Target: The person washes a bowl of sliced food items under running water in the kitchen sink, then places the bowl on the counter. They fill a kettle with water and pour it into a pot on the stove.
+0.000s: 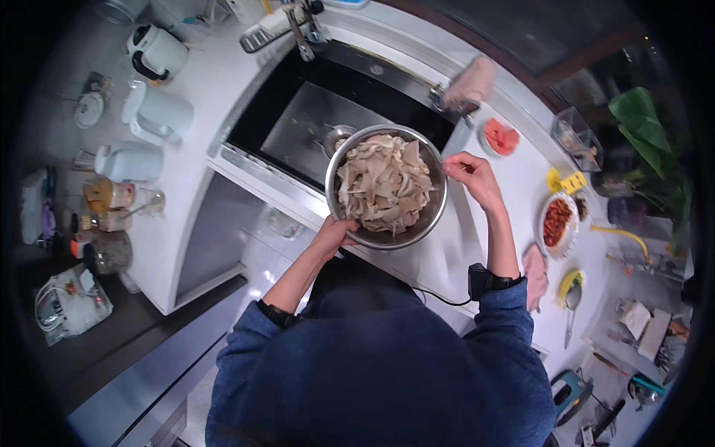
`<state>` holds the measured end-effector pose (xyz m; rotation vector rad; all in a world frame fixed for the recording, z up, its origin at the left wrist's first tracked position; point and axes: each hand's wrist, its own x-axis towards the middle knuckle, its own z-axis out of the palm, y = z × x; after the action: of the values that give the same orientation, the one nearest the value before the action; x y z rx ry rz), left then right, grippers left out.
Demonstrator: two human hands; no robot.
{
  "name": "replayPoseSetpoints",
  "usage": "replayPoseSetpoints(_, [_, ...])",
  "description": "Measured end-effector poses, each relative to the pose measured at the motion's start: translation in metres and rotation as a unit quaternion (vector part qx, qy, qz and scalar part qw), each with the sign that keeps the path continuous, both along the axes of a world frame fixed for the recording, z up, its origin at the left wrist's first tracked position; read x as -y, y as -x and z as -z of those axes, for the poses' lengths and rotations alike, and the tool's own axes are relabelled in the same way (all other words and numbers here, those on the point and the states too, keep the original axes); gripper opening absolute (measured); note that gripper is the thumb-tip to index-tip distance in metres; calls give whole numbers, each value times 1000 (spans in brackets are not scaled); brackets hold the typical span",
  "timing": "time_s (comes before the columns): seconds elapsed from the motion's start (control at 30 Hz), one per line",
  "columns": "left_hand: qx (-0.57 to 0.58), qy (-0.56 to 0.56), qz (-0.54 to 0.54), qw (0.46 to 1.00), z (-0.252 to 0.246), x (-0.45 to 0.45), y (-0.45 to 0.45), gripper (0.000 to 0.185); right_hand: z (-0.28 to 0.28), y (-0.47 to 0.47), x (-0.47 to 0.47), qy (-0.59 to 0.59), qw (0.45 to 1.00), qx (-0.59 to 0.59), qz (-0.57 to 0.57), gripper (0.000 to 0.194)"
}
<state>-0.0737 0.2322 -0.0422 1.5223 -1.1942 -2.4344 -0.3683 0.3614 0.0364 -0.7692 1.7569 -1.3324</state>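
A round stainless steel bowl (429, 223) holds torn grey-brown mushrooms (388, 184), apparently oyster mushrooms. It is in front of my body, overlapping the sink's near right corner and the white counter. My left hand (334, 233) grips the near left rim, thumb over the edge and fingers partly hidden below. At the upper right rim, my right hand (471, 174) pinches the edge with its fingertips. The bowl's underside is hidden. Behind it lies the black sink (313, 117), with a small metal strainer (337, 137) partly covered by the bowl.
A faucet (301, 42) rises behind the sink. To the right stand a bowl of pink-red slices (501, 137), a white dish of chopped red food (557, 222) and a pink cloth (535, 276). Leftward are a white kettle (162, 53), pitchers (159, 112) and jars (111, 246).
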Motion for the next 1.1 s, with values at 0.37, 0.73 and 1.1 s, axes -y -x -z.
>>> replayPoseSetpoints(0.37, [29, -4, -124, 992, -14, 136, -28, 32, 48, -42, 286, 190, 934, -302, 0, 28])
replayPoseSetpoints(0.73, [14, -99, -73, 992, 56, 232, -20, 13, 68, 23, 271, -94, 900, -335, -261, 30])
replayPoseSetpoints(1.1, [52, -73, 20, 996, 100, 288, 10, 43, 55, 31, 437, -34, 930, -289, -223, 36])
